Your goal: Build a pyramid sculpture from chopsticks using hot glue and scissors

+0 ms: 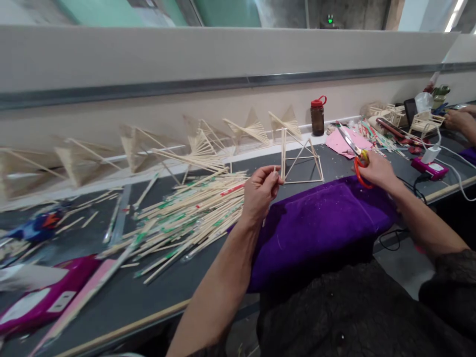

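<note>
Shirt [342, 312]: dark, closest of all.
Table [130, 297]: long, grey.
Cloth [320, 213]: purple, draped at the table's edge.
Stick pile [197, 213]: loose, beside the cloth.
Frame [319, 167]: joined sticks, standing beyond the cloth.
Left hand [262, 188]: pinching a thin stick [275, 169] beside the frame.
Right hand [377, 171]: gripping scissors [359, 168].

This is looking like a craft workshop: loose sticks [193, 218] are lying heaped on a long bench [130, 297], stick models [249, 130] are lining the partition [148, 57], scissors [352, 145] and a power strip [431, 170] are showing, and another person's arm [470, 127] is appearing farther along.
</note>
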